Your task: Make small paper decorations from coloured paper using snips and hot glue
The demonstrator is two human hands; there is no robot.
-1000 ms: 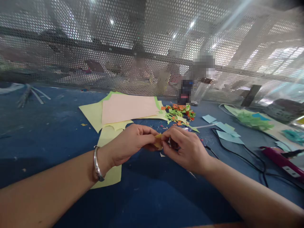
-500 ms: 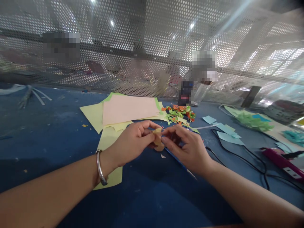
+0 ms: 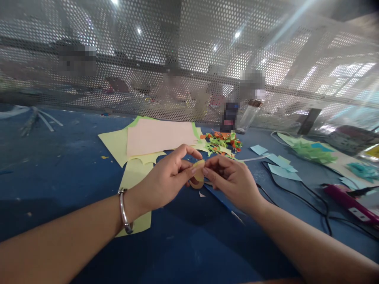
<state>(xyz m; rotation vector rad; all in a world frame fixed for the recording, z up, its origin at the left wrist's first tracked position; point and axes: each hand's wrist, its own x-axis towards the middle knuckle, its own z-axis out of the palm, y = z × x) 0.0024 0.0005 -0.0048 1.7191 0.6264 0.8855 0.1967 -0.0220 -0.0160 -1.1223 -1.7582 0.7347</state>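
Between my two hands is a small curled piece of yellow paper (image 3: 199, 173), held just above the blue table. My left hand (image 3: 170, 173), with a silver bangle at the wrist, pinches its left side between thumb and fingers, the index finger arched above. From the other side my right hand (image 3: 232, 181) grips the paper's right edge between thumb and index finger. Under the right hand lies a thin blue stick (image 3: 222, 203), partly covered, its tip pale. A tiny pale scrap (image 3: 202, 194) rests below the curled paper.
Pink paper (image 3: 161, 136) and yellow sheets (image 3: 134, 173) lie behind and left. Orange and green curled scraps (image 3: 223, 142) are heaped beyond my hands. Pale blue paper pieces (image 3: 282, 171), black cables (image 3: 308, 193) and a magenta power strip (image 3: 349, 201) are at right; a perforated screen (image 3: 133, 67) stands behind.
My left index finger has lifted and arched away from the paper. My right fingertips have closed in on the paper's upper right edge, and the piece has turned slightly.
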